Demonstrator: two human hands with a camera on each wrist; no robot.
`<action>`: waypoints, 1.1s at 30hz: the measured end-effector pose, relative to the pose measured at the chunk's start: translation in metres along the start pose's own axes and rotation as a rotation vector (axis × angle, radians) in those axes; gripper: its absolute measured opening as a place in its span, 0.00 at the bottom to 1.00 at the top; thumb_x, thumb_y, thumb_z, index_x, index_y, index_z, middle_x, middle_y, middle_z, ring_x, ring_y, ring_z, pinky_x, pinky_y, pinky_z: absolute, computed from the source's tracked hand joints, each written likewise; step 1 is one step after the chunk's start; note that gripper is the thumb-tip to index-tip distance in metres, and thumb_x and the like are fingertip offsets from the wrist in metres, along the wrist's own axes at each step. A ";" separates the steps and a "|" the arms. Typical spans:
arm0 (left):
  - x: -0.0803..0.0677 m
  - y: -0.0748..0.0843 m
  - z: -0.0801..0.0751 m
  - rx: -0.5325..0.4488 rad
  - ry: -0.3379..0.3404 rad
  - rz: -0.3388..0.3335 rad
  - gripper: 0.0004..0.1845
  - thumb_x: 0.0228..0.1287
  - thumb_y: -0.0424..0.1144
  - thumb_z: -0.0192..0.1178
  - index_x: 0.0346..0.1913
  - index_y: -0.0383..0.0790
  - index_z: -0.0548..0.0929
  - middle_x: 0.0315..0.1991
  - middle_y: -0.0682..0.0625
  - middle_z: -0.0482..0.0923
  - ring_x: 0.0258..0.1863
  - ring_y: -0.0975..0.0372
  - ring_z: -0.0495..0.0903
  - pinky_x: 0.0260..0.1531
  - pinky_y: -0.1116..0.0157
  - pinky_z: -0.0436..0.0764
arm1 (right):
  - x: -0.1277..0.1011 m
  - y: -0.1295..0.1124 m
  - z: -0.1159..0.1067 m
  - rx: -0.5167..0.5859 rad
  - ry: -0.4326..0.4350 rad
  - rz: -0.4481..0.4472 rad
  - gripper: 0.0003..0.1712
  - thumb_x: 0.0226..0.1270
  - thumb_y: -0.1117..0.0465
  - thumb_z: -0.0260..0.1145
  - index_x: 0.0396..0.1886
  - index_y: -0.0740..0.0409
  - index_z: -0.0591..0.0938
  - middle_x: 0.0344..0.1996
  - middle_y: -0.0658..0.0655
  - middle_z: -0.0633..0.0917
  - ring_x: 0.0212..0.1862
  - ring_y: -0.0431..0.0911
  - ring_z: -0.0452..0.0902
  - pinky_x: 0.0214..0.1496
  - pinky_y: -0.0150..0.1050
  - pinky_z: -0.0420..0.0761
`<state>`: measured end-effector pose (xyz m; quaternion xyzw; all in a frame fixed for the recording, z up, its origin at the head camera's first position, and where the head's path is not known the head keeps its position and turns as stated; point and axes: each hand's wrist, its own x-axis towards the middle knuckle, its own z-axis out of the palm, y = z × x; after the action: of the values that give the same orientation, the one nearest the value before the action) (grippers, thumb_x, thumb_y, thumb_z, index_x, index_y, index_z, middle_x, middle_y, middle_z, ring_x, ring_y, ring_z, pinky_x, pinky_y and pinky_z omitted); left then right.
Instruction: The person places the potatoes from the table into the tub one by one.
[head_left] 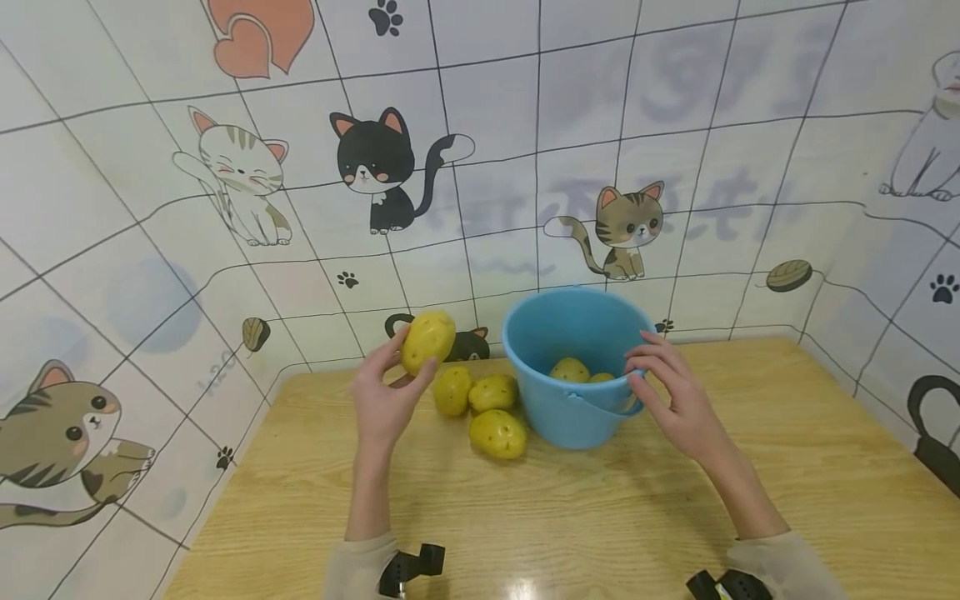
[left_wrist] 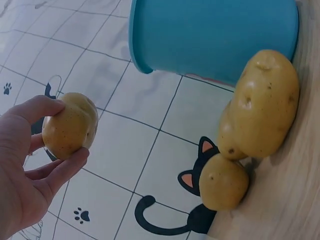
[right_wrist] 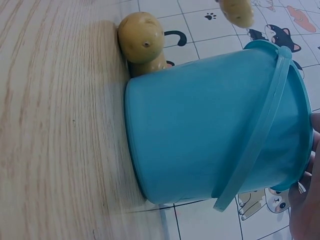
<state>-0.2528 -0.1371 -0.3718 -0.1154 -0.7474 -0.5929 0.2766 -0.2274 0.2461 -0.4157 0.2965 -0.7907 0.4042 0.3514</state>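
- Your left hand (head_left: 386, 396) pinches a raised potato (head_left: 428, 342) between thumb and fingers, above the table (head_left: 525, 517).
- Your right hand (head_left: 675, 396) grips the rim of the blue bucket (head_left: 573, 421), on the side nearest that hand.
- Three loose potatoes (head_left: 498, 434) lie between your hands, beside the bucket.
- Inside it, two potatoes (head_left: 570, 370) show just left of your right fingertips.

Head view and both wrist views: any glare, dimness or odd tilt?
Head view: bright glare on the table at the bottom edge, glints on the held potato; left wrist view: dimmer, scene turned sideways; right wrist view: also sideways, so the upright bucket seems to lie down, right hand cut off by the edge.
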 end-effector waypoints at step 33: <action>-0.012 0.042 0.080 -0.083 -0.204 0.245 0.30 0.55 0.34 0.76 0.63 0.38 0.81 0.54 0.44 0.80 0.46 0.54 0.82 0.39 0.65 0.87 | -0.001 0.002 0.000 -0.011 -0.001 0.005 0.10 0.67 0.73 0.66 0.43 0.57 0.83 0.52 0.60 0.80 0.73 0.59 0.61 0.78 0.43 0.54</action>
<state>-0.2440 -0.0482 -0.3548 -0.2764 -0.7268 -0.5705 0.2645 -0.2286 0.2473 -0.4172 0.2930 -0.7937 0.4007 0.3516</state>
